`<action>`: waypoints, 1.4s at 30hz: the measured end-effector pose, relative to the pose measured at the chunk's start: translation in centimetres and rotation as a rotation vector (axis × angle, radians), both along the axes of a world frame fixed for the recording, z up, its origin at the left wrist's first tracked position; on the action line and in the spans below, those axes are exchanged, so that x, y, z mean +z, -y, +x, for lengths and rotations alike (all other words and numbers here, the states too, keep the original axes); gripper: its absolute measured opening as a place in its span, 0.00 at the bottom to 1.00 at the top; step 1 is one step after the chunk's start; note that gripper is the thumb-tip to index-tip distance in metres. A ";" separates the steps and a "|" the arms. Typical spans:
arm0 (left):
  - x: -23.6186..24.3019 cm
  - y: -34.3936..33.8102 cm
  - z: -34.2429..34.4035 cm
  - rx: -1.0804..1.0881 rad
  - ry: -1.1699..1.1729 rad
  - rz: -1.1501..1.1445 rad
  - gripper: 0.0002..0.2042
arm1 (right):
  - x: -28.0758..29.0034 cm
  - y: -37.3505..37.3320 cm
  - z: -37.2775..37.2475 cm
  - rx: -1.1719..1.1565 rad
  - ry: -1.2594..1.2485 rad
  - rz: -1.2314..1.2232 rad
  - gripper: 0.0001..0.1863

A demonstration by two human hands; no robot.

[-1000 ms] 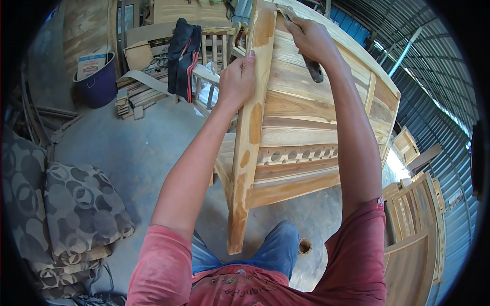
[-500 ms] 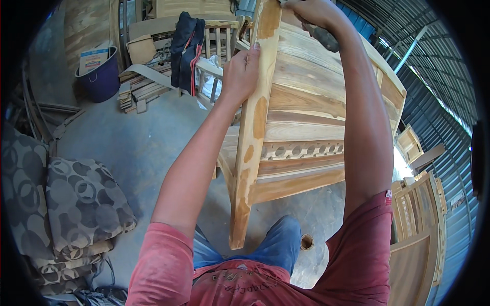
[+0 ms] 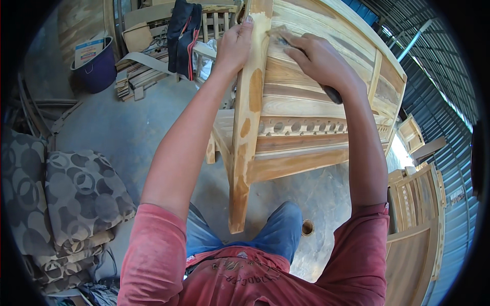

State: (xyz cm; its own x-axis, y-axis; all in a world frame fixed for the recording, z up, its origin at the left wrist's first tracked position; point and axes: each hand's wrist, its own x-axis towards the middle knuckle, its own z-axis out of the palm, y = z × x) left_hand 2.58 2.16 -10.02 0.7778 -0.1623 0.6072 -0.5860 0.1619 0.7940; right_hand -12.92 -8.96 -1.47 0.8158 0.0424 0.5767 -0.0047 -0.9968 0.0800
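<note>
A large piece of slatted wooden furniture point(image 3: 301, 107) stands tilted in front of me, its pale post point(image 3: 248, 117) marked with orange-brown patches. My left hand point(image 3: 235, 47) grips the left edge of that post near its upper part, thumb on top. In my right hand point(image 3: 326, 64) is a putty knife point(image 3: 334, 95); its dark handle end sticks out below my palm. Its blade end, brown-smeared and partly blurred, points at the slats close beside the post. Most of the handle is hidden by my fingers.
A purple bucket point(image 3: 95, 69) and stacked wood strips point(image 3: 145, 74) are at the far left. A dark bag point(image 3: 182, 38) hangs over a chair. Patterned cushions point(image 3: 84, 196) are piled at left. A small round container point(image 3: 307, 228) sits by my knee; more wooden furniture point(image 3: 416, 239) stands right.
My right hand with the putty knife has come down and toward me, from the post's top to the slats beside it. My left hand still holds the post. The view has shifted slightly.
</note>
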 end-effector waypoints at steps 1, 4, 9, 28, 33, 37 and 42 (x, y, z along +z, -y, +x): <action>-0.1 0.1 0.0 0.009 0.002 -0.001 0.34 | -0.4 0.8 -0.1 0.085 0.108 -0.081 0.21; -0.4 0.0 0.0 0.016 -0.008 0.005 0.34 | -0.5 2.2 0.7 0.192 0.188 -0.177 0.17; -0.2 -0.2 -0.2 -0.011 -0.013 0.012 0.34 | 0.6 4.1 4.4 0.312 0.104 -0.171 0.14; 1.4 -0.2 -0.5 -0.120 -0.217 0.054 0.26 | 4.3 -1.7 4.9 -0.236 -0.064 0.468 0.18; 1.2 -0.6 0.1 -0.138 -0.073 0.092 0.26 | 3.4 -3.4 3.2 -0.260 -0.261 0.382 0.17; 1.5 -0.7 0.2 -0.129 -0.091 0.134 0.26 | 0.6 -6.6 -0.4 -0.186 -0.258 0.279 0.21; 1.7 -0.6 0.2 -0.186 -0.115 0.123 0.27 | -5.6 -6.0 -1.7 -0.036 -0.114 0.231 0.21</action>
State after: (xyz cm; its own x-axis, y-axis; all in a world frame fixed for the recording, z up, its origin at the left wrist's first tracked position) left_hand 2.76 2.72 -8.33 0.7904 -0.3764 0.4833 -0.4600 0.1564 0.8741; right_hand -14.61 -2.96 -7.07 0.8747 -0.1101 0.4720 -0.0449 -0.9881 -0.1472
